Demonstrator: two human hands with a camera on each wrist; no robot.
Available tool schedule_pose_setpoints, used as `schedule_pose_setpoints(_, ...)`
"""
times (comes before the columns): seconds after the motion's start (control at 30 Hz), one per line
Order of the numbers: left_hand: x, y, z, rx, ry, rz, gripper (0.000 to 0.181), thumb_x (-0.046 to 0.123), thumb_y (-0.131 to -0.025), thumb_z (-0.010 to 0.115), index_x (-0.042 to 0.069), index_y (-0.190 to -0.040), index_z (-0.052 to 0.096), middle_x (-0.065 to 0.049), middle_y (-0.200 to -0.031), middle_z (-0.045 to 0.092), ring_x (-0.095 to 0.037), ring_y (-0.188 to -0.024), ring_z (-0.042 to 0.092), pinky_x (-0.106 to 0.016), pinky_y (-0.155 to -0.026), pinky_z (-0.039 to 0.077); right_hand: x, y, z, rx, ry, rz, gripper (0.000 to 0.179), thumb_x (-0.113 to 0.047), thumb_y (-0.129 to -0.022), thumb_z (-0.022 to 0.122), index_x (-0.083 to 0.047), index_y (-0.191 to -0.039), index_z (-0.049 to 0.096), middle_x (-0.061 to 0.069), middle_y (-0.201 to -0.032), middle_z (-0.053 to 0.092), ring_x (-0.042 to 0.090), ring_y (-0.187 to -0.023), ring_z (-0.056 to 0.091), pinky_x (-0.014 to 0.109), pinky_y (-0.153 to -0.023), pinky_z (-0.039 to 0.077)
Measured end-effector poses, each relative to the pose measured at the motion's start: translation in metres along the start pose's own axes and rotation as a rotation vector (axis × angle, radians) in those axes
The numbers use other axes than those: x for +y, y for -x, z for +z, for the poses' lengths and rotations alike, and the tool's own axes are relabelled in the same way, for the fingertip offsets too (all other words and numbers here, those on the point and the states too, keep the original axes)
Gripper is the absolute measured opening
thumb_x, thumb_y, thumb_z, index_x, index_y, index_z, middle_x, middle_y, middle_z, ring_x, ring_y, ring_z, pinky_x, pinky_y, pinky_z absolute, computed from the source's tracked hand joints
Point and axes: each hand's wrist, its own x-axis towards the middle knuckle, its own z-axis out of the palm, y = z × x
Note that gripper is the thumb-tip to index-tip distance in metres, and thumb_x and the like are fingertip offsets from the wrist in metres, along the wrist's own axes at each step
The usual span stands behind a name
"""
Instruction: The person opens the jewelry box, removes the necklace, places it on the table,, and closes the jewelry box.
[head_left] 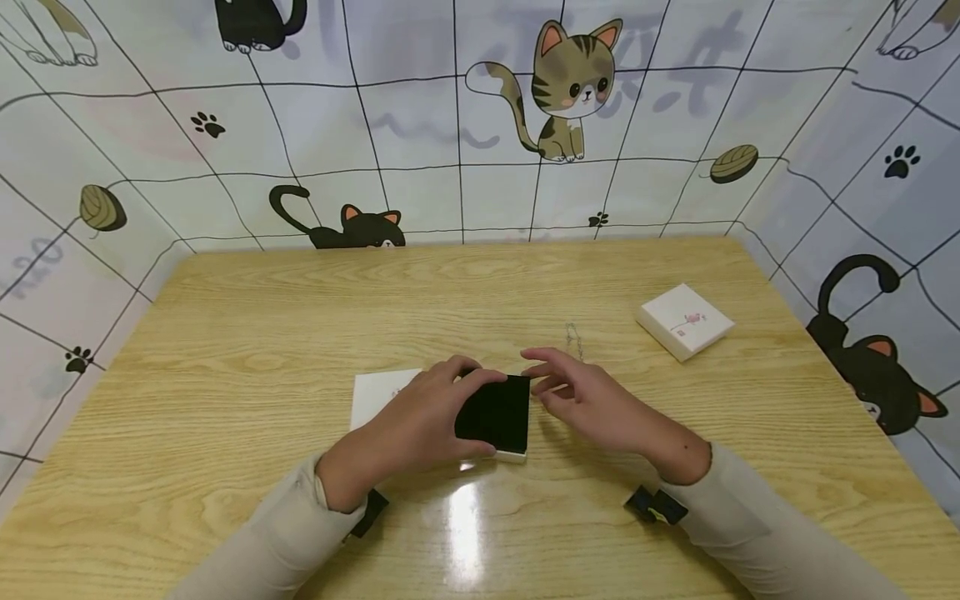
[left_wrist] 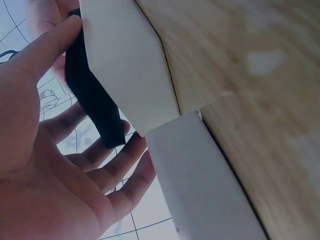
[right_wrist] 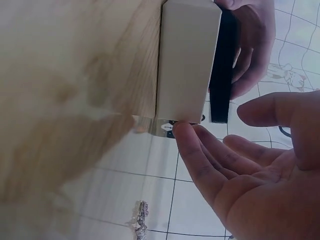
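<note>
My left hand (head_left: pixel 420 417) pinches a square black pad (head_left: pixel 495 414) by its opposite edges, thumb at the near side and fingers at the far side. The pad sits over a white box (head_left: pixel 512 457), and in the left wrist view its black edge (left_wrist: pixel 95 95) stands out above the box wall (left_wrist: pixel 125 65). My right hand (head_left: pixel 588 404) is beside the box's right side with its fingers loosely bent and holding nothing. In the right wrist view one fingertip (right_wrist: pixel 182 131) is right at the box's corner. A silver chain bracelet (head_left: pixel 573 340) lies just beyond this hand.
A white lid-like piece (head_left: pixel 375 398) lies left of the box, partly hidden by my left hand. Another white box (head_left: pixel 686 321) with a pink flower print stands at the back right of the wooden table (head_left: pixel 262 317). Cat-print cloth (head_left: pixel 420 125) surrounds the table.
</note>
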Motion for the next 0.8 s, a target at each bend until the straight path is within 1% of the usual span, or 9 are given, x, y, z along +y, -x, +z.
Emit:
schedule_pose_setpoints(0.23, -0.0006, 0.0008, 0.0006, -0.015, -0.011, 0.002, 0.078, 0.052, -0.075, 0.085, 0.032, -0.143, 0.051, 0.0, -0.138, 0.052, -0.023, -0.126, 0.053, -0.047, -0.106, 0.044, 0.0001, 0.0003, 0.0006, -0.032, -0.003, -0.011, 0.053, -0.005, -0.102, 0.051, -0.007, -0.153, 0.035, 0.016, -0.14, 0.058, 0.031, -0.122, 0.062, 0.047, -0.099, 0.052)
schedule_pose_setpoints(0.47, -0.0008, 0.0014, 0.0019, -0.012, -0.025, 0.023, 0.077, 0.053, -0.075, 0.084, 0.03, -0.141, 0.053, 0.001, -0.137, 0.053, -0.023, -0.126, 0.053, -0.047, -0.105, 0.044, -0.001, 0.0008, 0.0014, -0.066, 0.006, -0.002, 0.058, -0.004, -0.1, 0.054, -0.006, -0.154, 0.033, 0.017, -0.14, 0.058, 0.029, -0.119, 0.062, 0.043, -0.095, 0.053)
schedule_pose_setpoints(0.57, -0.0002, 0.0011, 0.002, -0.017, -0.026, 0.023, 0.076, 0.053, -0.075, 0.084, 0.03, -0.14, 0.054, 0.001, -0.136, 0.054, -0.024, -0.125, 0.054, -0.047, -0.103, 0.044, -0.0002, 0.001, 0.002, -0.082, 0.016, 0.005, 0.061, -0.003, -0.099, 0.055, -0.007, -0.156, 0.031, 0.017, -0.14, 0.057, 0.027, -0.117, 0.063, 0.042, -0.095, 0.052)
schedule_pose_setpoints(0.7, 0.0001, 0.0014, 0.002, -0.025, -0.029, 0.016, 0.076, 0.055, -0.075, 0.083, 0.03, -0.14, 0.054, 0.002, -0.136, 0.054, -0.023, -0.125, 0.054, -0.047, -0.102, 0.045, 0.0017, 0.0014, 0.0022, -0.104, 0.004, 0.016, 0.063, -0.005, -0.1, 0.055, -0.009, -0.157, 0.028, 0.016, -0.143, 0.055, 0.028, -0.12, 0.061, 0.044, -0.099, 0.051)
schedule_pose_setpoints(0.8, 0.0, 0.0026, 0.0018, -0.035, -0.027, 0.017, 0.076, 0.055, -0.075, 0.083, 0.03, -0.141, 0.054, 0.0, -0.139, 0.053, -0.024, -0.127, 0.054, -0.049, -0.103, 0.044, 0.0037, 0.0014, 0.002, -0.118, -0.013, 0.03, 0.062, -0.008, -0.102, 0.054, -0.011, -0.158, 0.027, 0.016, -0.144, 0.053, 0.03, -0.124, 0.06, 0.047, -0.101, 0.05)
